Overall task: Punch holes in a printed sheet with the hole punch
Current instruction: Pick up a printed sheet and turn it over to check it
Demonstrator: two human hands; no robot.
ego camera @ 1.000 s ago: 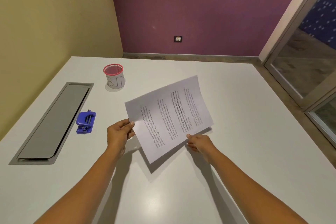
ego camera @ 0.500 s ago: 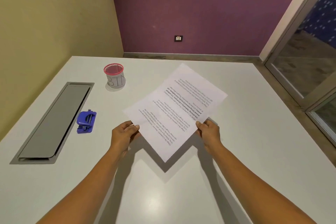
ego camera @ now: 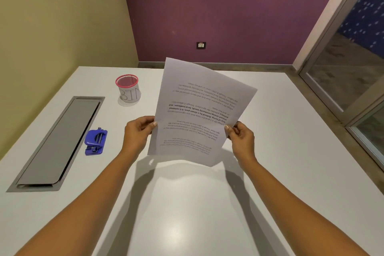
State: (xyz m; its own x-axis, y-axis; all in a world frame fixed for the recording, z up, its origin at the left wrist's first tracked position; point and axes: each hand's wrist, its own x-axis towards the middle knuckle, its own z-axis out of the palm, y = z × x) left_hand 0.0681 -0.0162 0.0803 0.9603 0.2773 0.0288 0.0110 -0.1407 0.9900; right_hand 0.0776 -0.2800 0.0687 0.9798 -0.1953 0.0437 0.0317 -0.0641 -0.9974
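Note:
A white printed sheet (ego camera: pixel 199 110) hangs in the air above the white table (ego camera: pixel 291 151), its text upside down to me. My left hand (ego camera: pixel 138 133) pinches its left edge and my right hand (ego camera: pixel 242 138) pinches its right edge, thumbs on the printed face. The blue hole punch (ego camera: pixel 96 141) lies on the table to the left of my left hand, untouched.
A small cup with a pink rim marked BIN (ego camera: pixel 128 90) stands at the back left. A long grey cable hatch (ego camera: pixel 60 141) is set into the table along its left side. A glass door (ego camera: pixel 353 58) is at the right.
Both hands have turned the sheet clockwise and lifted it, from lying slanted across the table to standing nearly upright lengthwise. My hands moved up and farther apart along its sides.

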